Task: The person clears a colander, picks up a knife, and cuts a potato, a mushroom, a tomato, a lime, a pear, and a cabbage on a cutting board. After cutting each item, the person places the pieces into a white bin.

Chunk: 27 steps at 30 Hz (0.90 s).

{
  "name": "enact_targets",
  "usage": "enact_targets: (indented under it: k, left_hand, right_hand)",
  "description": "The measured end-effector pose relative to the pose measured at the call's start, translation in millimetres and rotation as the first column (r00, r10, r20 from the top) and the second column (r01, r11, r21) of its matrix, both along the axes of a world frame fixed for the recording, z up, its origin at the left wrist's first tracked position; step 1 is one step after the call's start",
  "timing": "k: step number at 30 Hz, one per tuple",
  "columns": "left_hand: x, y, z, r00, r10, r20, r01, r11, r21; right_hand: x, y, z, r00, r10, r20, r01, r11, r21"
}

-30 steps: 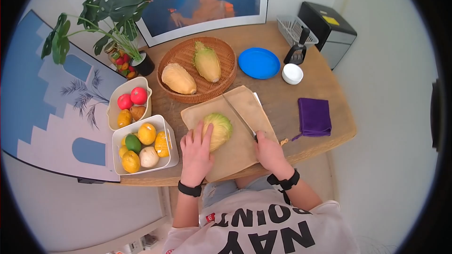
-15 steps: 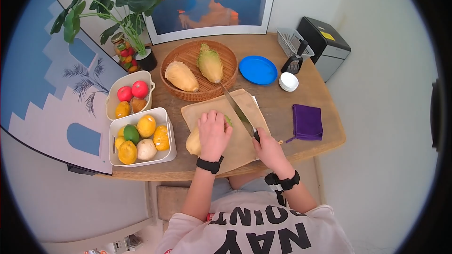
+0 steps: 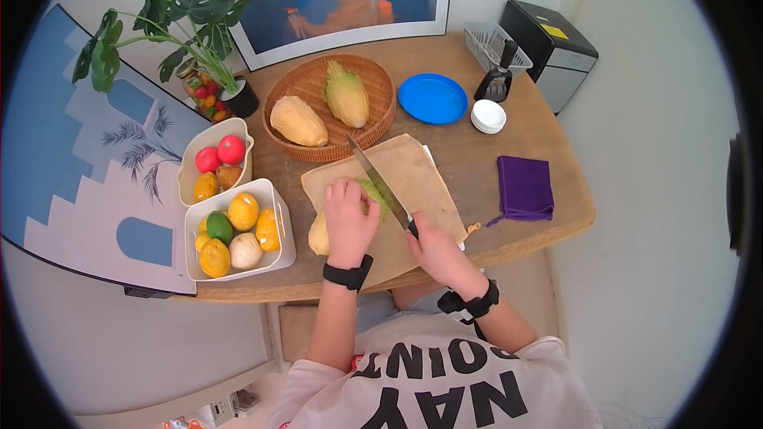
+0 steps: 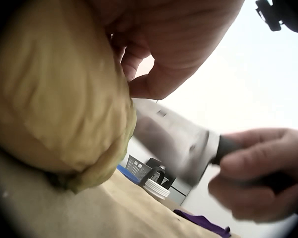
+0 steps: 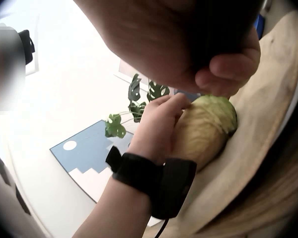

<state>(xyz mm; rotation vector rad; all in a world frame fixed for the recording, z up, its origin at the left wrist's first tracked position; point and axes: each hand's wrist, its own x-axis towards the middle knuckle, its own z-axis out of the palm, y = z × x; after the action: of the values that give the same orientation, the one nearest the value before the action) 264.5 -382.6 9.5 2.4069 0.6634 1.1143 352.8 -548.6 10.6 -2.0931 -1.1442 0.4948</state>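
A pale yellow napa cabbage (image 3: 319, 234) with a green leafy end lies on the brown cutting board (image 3: 425, 191). My left hand (image 3: 350, 218) holds it from above, fingers bent over its top and hiding its middle in the head view. In the left wrist view the thumb and fingertips press near the leafy end of the cabbage (image 4: 59, 99). My right hand (image 3: 445, 248) grips the black handle of a kitchen knife (image 3: 379, 184). Its broad blade points away from me, just right of the leafy end, beside the left fingertips.
Behind the board stands a round wicker basket (image 3: 274, 141) with two more cabbages. White bins of fruit and vegetables (image 3: 288, 250) flank the left side. A blue plate (image 3: 433, 99), stacked white bowls (image 3: 488, 117) and a purple pouch (image 3: 525, 188) lie to the right.
The cabbage has turned on the board, its pale end now toward the lower left. My left hand went from lying along its side to bending over it. The knife has moved left, closer to it.
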Motion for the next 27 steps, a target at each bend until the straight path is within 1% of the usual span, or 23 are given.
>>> enact_targets:
  k: [2, 4, 7, 8, 11, 14, 16, 17, 19, 20, 22, 23, 25, 27]
  left_hand:
    - [-4.6, 3.4, 1.2, 0.999, -0.025, 0.042, 0.028, 0.998, -0.061]
    - [-11.1, 7.1, 2.5, 0.994, -0.048, 0.095, 0.061, 0.988, -0.142]
    - [-16.2, 5.0, 6.9, 0.999, 0.041, -0.009, -0.041, 0.999, -0.015]
    - [-16.9, 6.1, 6.2, 0.999, 0.04, 0.002, -0.04, 0.999, -0.018]
    - [-17.0, 7.8, 1.9, 0.999, 0.039, 0.011, -0.039, 0.999, -0.029]
    - [-14.0, 10.0, 1.9, 0.999, 0.054, 0.005, -0.054, 0.998, -0.032]
    - [-13.9, 10.8, 1.1, 0.998, 0.066, 0.0, -0.066, 0.997, -0.045]
    - [-12.8, 12.0, 1.3, 0.997, 0.069, 0.023, -0.069, 0.997, -0.036]
    - [-15.5, 9.5, -1.4, 0.996, 0.07, 0.052, -0.068, 0.997, -0.031]
    - [-16.4, 8.6, -1.9, 0.997, 0.068, 0.038, -0.067, 0.997, -0.036]
    - [-17.0, 6.4, 0.9, 0.998, 0.061, 0.016, -0.06, 0.997, -0.042]
    - [-19.2, 6.3, 2.5, 0.998, 0.051, -0.025, -0.052, 0.998, -0.043]
    - [-26.1, 6.8, 7.4, 0.994, 0.03, -0.101, -0.035, 0.999, -0.039]
    - [-34.4, -0.1, 17.1, 0.956, 0.167, -0.243, -0.131, 0.979, 0.158]
  right_hand:
    - [-1.1, 1.1, 1.3, 0.999, -0.002, -0.036, 0.001, 0.999, -0.035]
    - [-1.7, 0.6, 0.7, 1.0, 0.004, -0.027, -0.005, 1.0, -0.022]
    - [-3.1, 1.2, 10.5, 0.999, -0.013, 0.029, 0.013, 1.0, -0.018]
    - [-4.7, 2.1, 15.8, 0.998, -0.018, 0.052, 0.019, 1.0, -0.02]
    - [-10.1, 5.1, 26.4, 0.998, -0.017, 0.059, 0.011, 0.995, 0.097]
    - [-8.5, 9.9, 10.2, 0.991, 0.065, 0.116, -0.063, 0.998, -0.016]
    - [-8.6, 9.1, 14.6, 0.992, 0.038, 0.118, -0.036, 0.999, -0.025]
    - [-8.6, 10.0, 19.1, 0.992, 0.03, 0.12, -0.027, 0.999, -0.029]
    - [-13.6, 9.7, 30.6, 0.992, 0.021, 0.123, -0.027, 0.999, 0.042]
    - [-14.3, 9.9, 33.4, 0.992, 0.012, 0.128, -0.022, 0.997, 0.078]
    - [-12.7, 12.5, 24.5, 0.987, 0.055, 0.153, -0.059, 0.998, 0.02]
    - [-11.8, 13.6, 20.2, 0.983, 0.077, 0.166, -0.077, 0.997, -0.007]
    - [-11.5, 13.7, 15.9, 0.987, 0.071, 0.146, -0.068, 0.997, -0.023]
    - [-9.6, 14.1, 15.0, 0.988, 0.068, 0.137, -0.065, 0.997, -0.027]
